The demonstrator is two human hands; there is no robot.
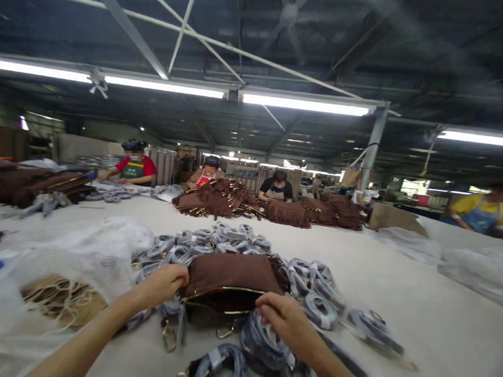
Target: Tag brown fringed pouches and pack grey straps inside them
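Note:
A dark brown pouch bag (234,271) with fringe on its right side lies before me on a heap of coiled straps (227,240). Its gold-edged zip mouth faces me and gapes, dark inside. At the left corner of the bag, my left hand (168,281) is closed with the edge pinched in its fingers. My right hand (282,316) has its fingers bent together at the right end of the zip opening, gripping the edge there. Bundled straps wrapped in clear film, some with gold clips (169,336), lie below and around the bag.
A clear plastic bag (83,258) with string-tied contents stands at the left. Across the pale table (399,264) are piles of brown fringed bags (221,198), with several people working behind them. A metal post (374,147) rises at the right, near plastic sheets (478,273).

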